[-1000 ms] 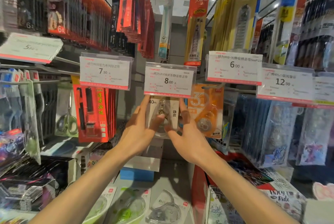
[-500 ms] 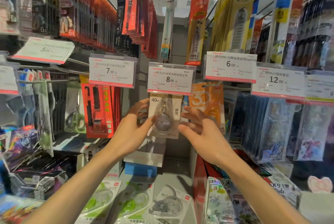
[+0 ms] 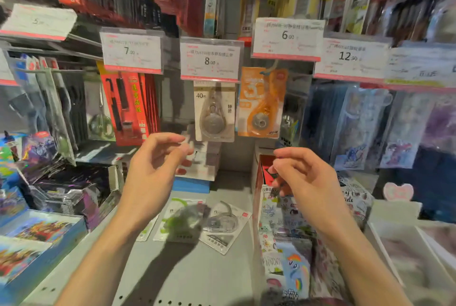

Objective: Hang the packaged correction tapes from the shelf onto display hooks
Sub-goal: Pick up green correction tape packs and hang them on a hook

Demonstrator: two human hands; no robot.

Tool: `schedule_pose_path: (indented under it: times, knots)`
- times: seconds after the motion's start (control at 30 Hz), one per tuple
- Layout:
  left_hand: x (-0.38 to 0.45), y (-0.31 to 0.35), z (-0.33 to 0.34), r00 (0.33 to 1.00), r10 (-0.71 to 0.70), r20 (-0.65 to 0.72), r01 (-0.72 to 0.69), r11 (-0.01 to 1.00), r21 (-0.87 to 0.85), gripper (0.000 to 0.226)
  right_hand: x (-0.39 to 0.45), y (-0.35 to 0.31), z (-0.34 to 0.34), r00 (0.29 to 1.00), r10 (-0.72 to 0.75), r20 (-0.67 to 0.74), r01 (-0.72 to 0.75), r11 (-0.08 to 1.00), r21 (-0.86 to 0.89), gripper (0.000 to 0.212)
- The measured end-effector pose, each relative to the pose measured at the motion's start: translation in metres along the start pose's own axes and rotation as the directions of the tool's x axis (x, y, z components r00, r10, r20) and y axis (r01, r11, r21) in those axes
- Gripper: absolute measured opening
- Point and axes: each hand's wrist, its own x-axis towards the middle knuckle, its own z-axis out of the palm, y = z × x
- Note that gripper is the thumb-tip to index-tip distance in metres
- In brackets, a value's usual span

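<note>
Left hand [image 3: 150, 177] and right hand [image 3: 306, 182] hover half-curled, empty, below the hung correction tape [image 3: 214, 112].

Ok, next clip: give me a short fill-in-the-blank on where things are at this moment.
1. The beige 40m correction tape pack hangs under the price tag reading ____.
2. The orange pack hangs to the ____ of the beige one.
3. Both the left hand and the right hand hold ____.
4. The green correction tape pack and the clear one lie on the ____.

Missing words: 8.00; right; nothing; shelf
</note>
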Motion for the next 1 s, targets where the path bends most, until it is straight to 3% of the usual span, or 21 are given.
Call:
schedule_pose_path:
  times: [0.33,0.57,0.73,1.0]
  knots:
    - [-0.055,-0.011,-0.002,0.985,-0.172,-0.030,0.171,0.984,-0.042,0.008,-0.041,0.020,-0.003,0.990,0.136,0.026,-0.137,0.989,0.053,0.009]
    - [-0.037,-0.024,-0.025,0.985,-0.174,0.016,0.175,0.981,-0.080,0.008,-0.043,0.010,0.013,0.991,0.130,-0.030,-0.131,0.991,-0.022,0.011]
    - [-0.006,-0.035,-0.071,0.987,-0.128,0.096,0.133,0.990,-0.049,0.010,-0.038,-0.002,0.061,0.992,0.066,-0.110,-0.073,0.995,-0.064,0.012]
    - [0.048,-0.067,-0.150,0.940,-0.183,0.287,0.140,0.977,0.163,0.009,-0.017,0.002,0.174,0.996,0.058,-0.071,-0.070,0.980,-0.185,0.011]
